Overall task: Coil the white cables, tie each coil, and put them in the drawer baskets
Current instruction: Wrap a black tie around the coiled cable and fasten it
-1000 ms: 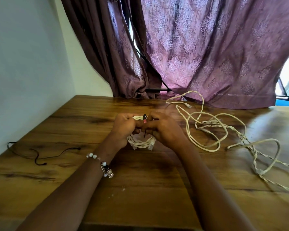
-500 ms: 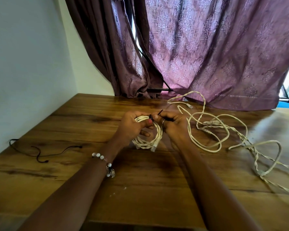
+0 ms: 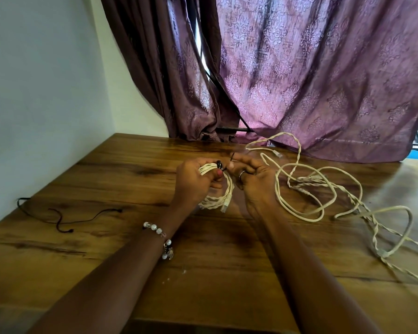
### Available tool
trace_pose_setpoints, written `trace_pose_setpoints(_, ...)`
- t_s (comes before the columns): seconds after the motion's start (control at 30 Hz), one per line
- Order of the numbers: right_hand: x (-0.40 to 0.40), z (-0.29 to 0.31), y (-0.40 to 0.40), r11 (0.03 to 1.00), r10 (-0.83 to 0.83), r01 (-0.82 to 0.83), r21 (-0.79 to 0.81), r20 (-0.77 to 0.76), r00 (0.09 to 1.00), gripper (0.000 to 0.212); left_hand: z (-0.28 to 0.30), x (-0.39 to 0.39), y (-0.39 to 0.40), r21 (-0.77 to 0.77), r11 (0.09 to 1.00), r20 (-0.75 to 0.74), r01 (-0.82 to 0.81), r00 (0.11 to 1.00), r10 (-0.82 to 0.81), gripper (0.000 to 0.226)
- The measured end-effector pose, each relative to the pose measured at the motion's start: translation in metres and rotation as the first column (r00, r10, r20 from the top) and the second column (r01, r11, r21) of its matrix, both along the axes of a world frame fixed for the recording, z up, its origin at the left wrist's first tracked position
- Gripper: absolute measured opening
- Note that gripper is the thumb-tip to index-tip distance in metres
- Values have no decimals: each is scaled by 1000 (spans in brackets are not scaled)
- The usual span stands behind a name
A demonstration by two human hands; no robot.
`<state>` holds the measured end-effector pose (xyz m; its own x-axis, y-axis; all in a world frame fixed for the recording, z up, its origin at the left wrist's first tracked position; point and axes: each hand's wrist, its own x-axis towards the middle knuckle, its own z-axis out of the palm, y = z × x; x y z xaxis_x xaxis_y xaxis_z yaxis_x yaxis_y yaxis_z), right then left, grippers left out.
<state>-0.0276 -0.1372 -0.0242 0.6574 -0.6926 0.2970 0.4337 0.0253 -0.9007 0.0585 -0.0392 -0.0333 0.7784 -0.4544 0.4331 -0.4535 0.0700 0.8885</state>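
My left hand [image 3: 194, 183] grips a small coil of white cable [image 3: 223, 197] just above the wooden table [image 3: 130, 266]. A thin black tie [image 3: 219, 165] is wrapped around the top of the coil. My right hand [image 3: 252, 179] pinches the free end of that tie beside the coil. The coil's plug ends hang down at its lower right. To the right, loose white cables [image 3: 323, 189] lie tangled on the table, trailing toward the right edge.
A thin black cord [image 3: 65, 219] lies on the table's left side, near the white wall. Purple patterned curtains [image 3: 299, 80] hang behind the table's far edge. The table's front edge runs just below my forearms.
My hands have drawn apart, exposing the coil. The right hand has pulled the tie's end up and to the right; the view has shifted slightly.
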Motion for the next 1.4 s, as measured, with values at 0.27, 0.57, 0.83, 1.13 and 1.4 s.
trace_pose_setpoints(0.27, 0, 0, -1, 965, -140, 116, -236, -89, 986, 18, -1, 0, -2, 29, 998, 15, -50, 999, 50, 21)
trace_pose_setpoints(0.57, 0, -1, -11, 877, -281, 137, -460, -261, 924, 8, -2, 0, -3, 75, 990, 145, -116, 984, 104, 23)
trace_pose_setpoints(0.83, -1, 1, -9, 758, -384, 132, -639, -273, 882, 8, -1, -1, -2, 77, 991, 204, -105, 975, 87, 24)
trace_pose_setpoints(1.13, -1, 2, -11, 709, -385, 133, -693, -221, 896, 8, -1, 1, -2, 85, 996, 239, -27, 971, 6, 20)
trace_pose_setpoints(1.4, -1, 2, -14, 828, -286, 129, -546, -213, 934, 18, -5, 5, -4, 65, 998, 118, 17, 993, -25, 23)
